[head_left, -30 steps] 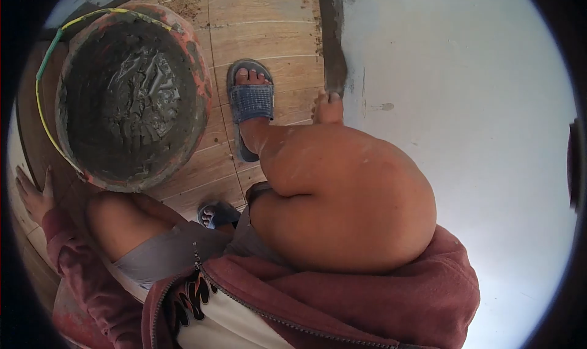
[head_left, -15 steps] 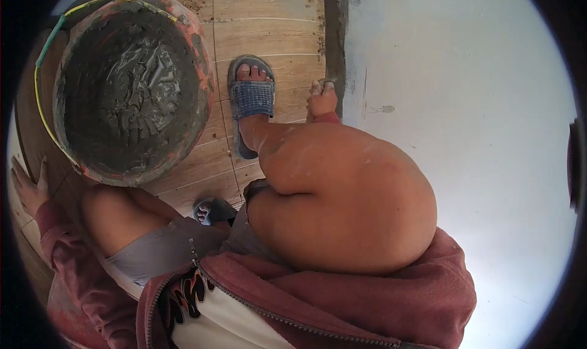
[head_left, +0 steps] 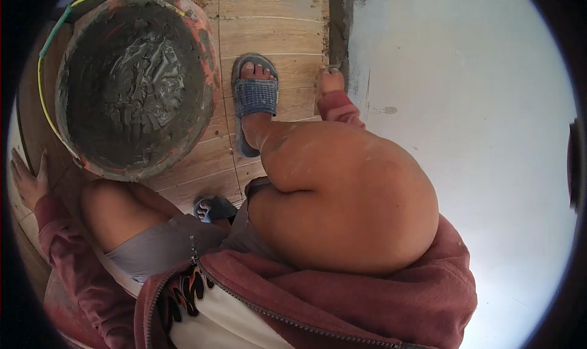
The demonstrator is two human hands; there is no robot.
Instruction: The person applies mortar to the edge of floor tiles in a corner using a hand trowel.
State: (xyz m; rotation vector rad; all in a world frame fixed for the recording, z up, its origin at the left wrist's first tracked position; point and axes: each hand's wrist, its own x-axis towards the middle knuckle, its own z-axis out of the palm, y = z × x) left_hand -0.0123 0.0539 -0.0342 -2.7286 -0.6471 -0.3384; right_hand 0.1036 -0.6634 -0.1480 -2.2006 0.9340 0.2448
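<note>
Beyond my raised knee, my right hand (head_left: 331, 81) is low against the foot of the white wall (head_left: 465, 104), its fingers curled round something small and grey that I cannot make out. It is beside the strip of grey mortar (head_left: 339, 28) along the wall's base. At the far left my left hand (head_left: 30, 179) lies on the floor with its fingers spread, holding nothing. Between my hands, a wide orange bucket (head_left: 211, 55) with a yellow and green handle holds wet grey mortar (head_left: 147, 83).
Wood-look floor tiles (head_left: 269, 28) lie between the bucket and the wall, with dirt specks near the top. My sandalled foot (head_left: 255, 95) is beside the bucket. A red rounded object (head_left: 67, 306) shows at the lower left.
My right hand has moved slightly up the frame along the wall's base, and more of its sleeve shows. My left hand stays in place, and the view has shifted slightly.
</note>
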